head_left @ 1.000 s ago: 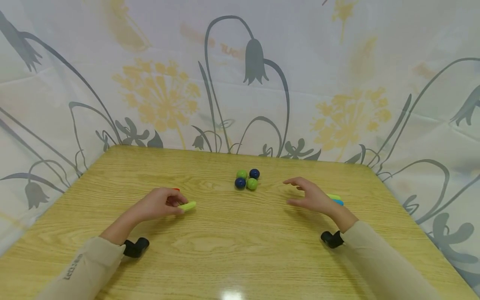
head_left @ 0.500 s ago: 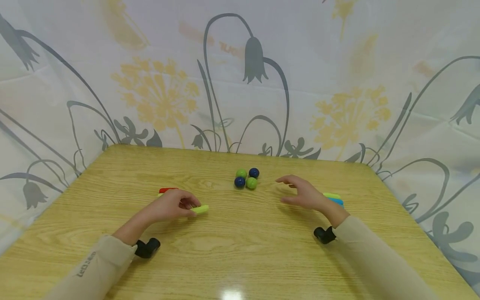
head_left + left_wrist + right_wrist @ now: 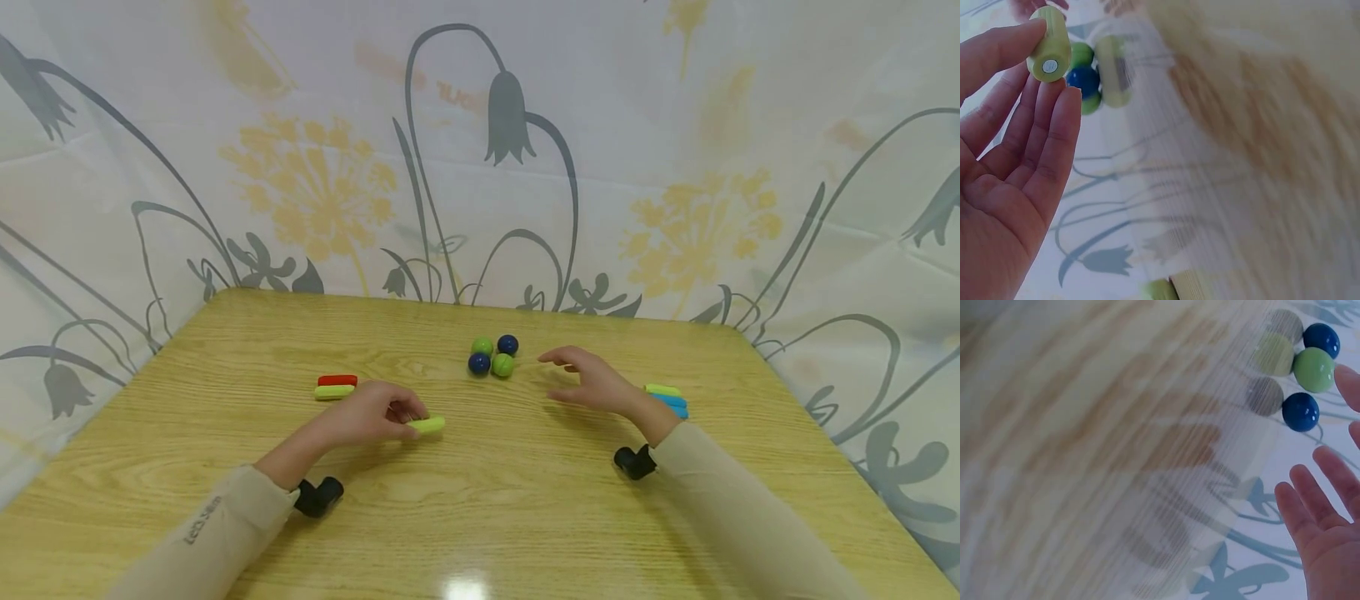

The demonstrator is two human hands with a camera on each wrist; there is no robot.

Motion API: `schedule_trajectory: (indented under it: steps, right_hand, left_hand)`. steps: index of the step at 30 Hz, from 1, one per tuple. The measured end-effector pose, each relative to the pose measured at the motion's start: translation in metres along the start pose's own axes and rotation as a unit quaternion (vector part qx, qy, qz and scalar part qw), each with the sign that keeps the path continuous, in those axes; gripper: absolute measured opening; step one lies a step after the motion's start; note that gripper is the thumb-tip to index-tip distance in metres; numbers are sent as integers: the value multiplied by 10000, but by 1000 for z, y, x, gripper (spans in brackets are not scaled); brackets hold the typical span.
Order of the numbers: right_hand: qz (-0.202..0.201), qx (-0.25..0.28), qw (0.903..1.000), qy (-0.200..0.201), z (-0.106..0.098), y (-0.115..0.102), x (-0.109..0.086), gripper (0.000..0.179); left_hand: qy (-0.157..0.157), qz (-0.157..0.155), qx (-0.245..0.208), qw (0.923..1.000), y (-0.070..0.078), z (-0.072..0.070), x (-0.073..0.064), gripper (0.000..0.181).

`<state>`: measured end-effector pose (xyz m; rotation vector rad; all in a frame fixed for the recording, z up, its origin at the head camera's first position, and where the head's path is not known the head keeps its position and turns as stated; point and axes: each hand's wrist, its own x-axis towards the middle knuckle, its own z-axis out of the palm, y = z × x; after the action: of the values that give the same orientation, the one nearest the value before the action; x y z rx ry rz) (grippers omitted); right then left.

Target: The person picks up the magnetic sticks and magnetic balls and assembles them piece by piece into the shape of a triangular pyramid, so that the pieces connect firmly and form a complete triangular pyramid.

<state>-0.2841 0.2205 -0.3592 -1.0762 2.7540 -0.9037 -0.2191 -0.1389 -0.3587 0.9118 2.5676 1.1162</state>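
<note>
Left hand (image 3: pixel 377 412) is pinching a yellow-green stick (image 3: pixel 429 426); right hand (image 3: pixel 592 383) is hovering empty, thumb and fingers parted. Four balls (image 3: pixel 498 363) are lying between them, nearer the right.

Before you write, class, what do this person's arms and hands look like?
The left sleeve and right sleeve are beige; dark lettering runs along the left one. A black device shows at each wrist. The left hand and right hand are ungloved.

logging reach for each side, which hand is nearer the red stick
Left. The left hand is just right of and below the red stick in the head view; the right hand is much farther right, past the balls.
</note>
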Motion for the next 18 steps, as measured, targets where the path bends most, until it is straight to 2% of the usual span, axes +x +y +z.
schedule_trajectory:
  steps: [18]
  right_hand:
    - [-24,38,9996,-271,11,-7,23,50]
  left_hand:
    - [-362,325,-22,9988,19,21,14,16]
